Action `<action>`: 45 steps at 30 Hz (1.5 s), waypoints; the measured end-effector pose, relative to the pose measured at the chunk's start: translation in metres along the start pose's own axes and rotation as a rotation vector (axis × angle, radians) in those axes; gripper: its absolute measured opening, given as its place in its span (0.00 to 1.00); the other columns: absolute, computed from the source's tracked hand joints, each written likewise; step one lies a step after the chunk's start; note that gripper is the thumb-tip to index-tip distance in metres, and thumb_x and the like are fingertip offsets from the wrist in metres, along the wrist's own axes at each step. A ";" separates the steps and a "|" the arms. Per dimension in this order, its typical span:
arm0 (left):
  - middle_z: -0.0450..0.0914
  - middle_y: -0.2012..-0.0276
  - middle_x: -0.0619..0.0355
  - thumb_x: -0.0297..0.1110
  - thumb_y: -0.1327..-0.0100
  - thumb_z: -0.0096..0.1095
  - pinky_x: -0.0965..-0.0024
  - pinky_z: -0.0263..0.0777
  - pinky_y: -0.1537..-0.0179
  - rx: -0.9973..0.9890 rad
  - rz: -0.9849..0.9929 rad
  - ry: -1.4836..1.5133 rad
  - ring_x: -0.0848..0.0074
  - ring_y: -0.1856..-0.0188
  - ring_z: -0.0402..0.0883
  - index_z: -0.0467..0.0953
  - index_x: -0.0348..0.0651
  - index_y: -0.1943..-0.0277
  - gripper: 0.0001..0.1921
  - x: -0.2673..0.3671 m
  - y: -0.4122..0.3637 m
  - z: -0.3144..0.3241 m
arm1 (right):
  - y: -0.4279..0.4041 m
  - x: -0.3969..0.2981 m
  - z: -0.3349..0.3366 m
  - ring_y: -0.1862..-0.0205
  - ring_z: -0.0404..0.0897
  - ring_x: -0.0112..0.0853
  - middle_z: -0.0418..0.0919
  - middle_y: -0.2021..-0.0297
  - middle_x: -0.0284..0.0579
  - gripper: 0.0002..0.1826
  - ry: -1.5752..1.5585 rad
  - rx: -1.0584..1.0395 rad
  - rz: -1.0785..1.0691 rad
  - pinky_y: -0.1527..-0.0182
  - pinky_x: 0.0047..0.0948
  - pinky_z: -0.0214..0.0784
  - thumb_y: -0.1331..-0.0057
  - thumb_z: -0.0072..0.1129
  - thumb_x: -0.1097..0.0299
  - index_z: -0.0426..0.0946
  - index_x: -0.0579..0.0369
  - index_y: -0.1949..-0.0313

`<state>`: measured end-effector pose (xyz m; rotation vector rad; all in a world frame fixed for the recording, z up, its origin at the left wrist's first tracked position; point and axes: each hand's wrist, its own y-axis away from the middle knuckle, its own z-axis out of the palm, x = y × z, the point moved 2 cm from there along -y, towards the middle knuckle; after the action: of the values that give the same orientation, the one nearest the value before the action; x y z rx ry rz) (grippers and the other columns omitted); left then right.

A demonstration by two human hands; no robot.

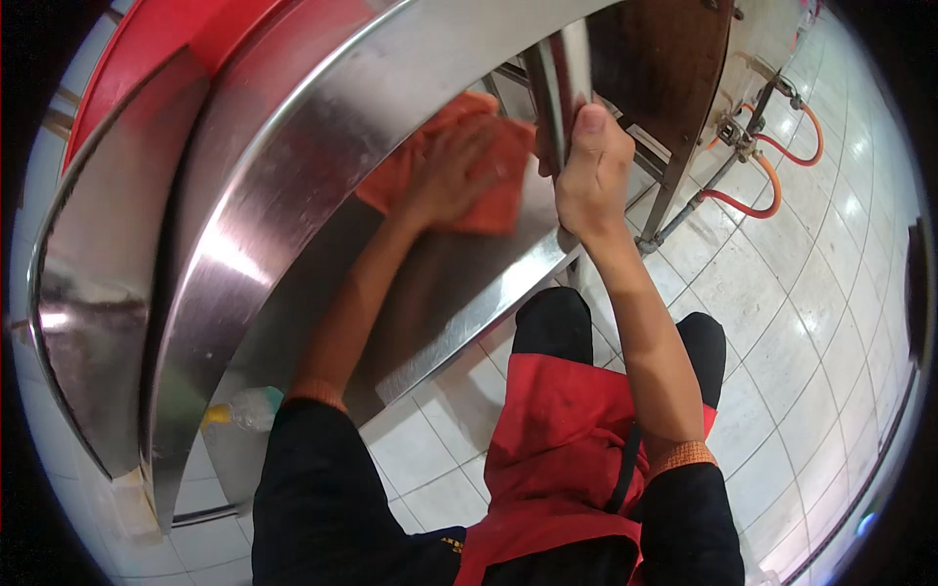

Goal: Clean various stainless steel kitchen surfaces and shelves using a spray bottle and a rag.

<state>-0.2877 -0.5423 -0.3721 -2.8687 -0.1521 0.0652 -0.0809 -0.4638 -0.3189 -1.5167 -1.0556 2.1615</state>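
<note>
My left hand (451, 176) lies spread on an orange cloth (491, 209), pressing it against the lower shelf of a stainless steel counter (410, 308). The hand is somewhat blurred. My right hand (595, 168) grips an upright metal leg (577, 62) at the shelf's right end, thumb up along it. Above the left hand runs the counter's curved upper steel edge (293, 161). A clear plastic bottle with a yellow cap (253, 410) is on the shelf by my left sleeve.
White floor tiles (777, 293) spread below and to the right. A metal pipe with valves and orange hoses (773, 183) runs near a dark metal panel (659, 66) at the upper right. A red surface (154, 58) is at the upper left.
</note>
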 end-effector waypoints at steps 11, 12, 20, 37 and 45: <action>0.67 0.28 0.53 0.60 0.29 0.52 0.51 0.51 0.25 0.000 0.073 -0.051 0.58 0.24 0.59 0.65 0.49 0.27 0.35 0.057 0.024 -0.001 | 0.001 0.012 -0.006 0.78 0.77 0.29 0.75 0.81 0.44 0.31 0.050 -0.029 0.021 0.73 0.28 0.65 0.20 0.40 0.46 0.77 0.67 0.59; 0.67 0.28 0.53 0.60 0.29 0.52 0.54 0.52 0.25 0.075 0.200 -0.037 0.58 0.24 0.59 0.66 0.49 0.28 0.34 0.069 0.030 -0.005 | 0.000 0.010 -0.008 0.77 0.77 0.31 0.75 0.80 0.45 0.31 0.095 0.000 -0.012 0.72 0.29 0.65 0.20 0.39 0.46 0.76 0.68 0.59; 0.54 0.22 0.60 0.55 0.26 0.50 0.34 0.43 0.27 -0.148 -0.049 -0.020 0.53 0.21 0.50 0.70 0.53 0.30 0.28 -0.031 -0.012 -0.009 | 0.001 0.003 0.011 0.77 0.74 0.24 0.75 0.79 0.39 0.33 -0.151 -0.060 0.146 0.74 0.26 0.65 0.19 0.32 0.45 0.74 0.62 0.68; 0.57 0.22 0.60 0.44 0.25 0.43 0.30 0.43 0.29 -0.048 0.047 -0.020 0.53 0.20 0.47 0.59 0.57 0.24 0.28 0.087 0.022 0.008 | -0.003 0.009 0.007 0.80 0.75 0.27 0.75 0.80 0.42 0.44 0.090 -0.060 0.019 0.75 0.25 0.67 0.25 0.22 0.28 0.73 0.61 0.66; 0.58 0.23 0.55 0.47 0.24 0.40 0.34 0.38 0.26 -0.034 -0.072 0.252 0.50 0.21 0.49 0.56 0.51 0.23 0.30 0.141 0.105 -0.024 | -0.004 0.005 -0.002 0.79 0.75 0.27 0.76 0.80 0.41 0.43 0.066 -0.061 0.025 0.75 0.26 0.66 0.25 0.22 0.29 0.72 0.60 0.66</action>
<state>-0.1356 -0.6335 -0.3811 -2.8697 -0.2074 -0.3146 -0.0816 -0.4576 -0.3196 -1.6249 -1.0959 2.0979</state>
